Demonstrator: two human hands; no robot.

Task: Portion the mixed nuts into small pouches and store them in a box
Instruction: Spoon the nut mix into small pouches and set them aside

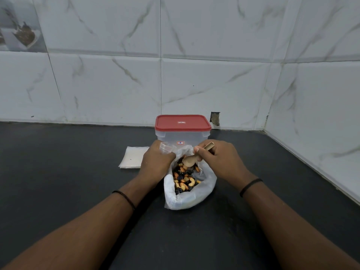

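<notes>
At frame centre our right hand [218, 162] grips a wooden spoon [191, 159] over the mixed nuts [184, 179] in an open plastic bag [187, 199]. Our left hand [155, 162] pinches a small pouch [166, 148]. Behind stands the red-lidded box [183, 129]; spare pouches [133, 157] lie left.

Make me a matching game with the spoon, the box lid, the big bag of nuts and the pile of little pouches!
Things:
1. wooden spoon
2. box lid
3. big bag of nuts
4. pile of little pouches

Clues:
A. red, closed on the box
B. lying flat, beside the left hand
C. held in the right hand
D. open on the dark counter

Pairs: 1-C, 2-A, 3-D, 4-B
</notes>
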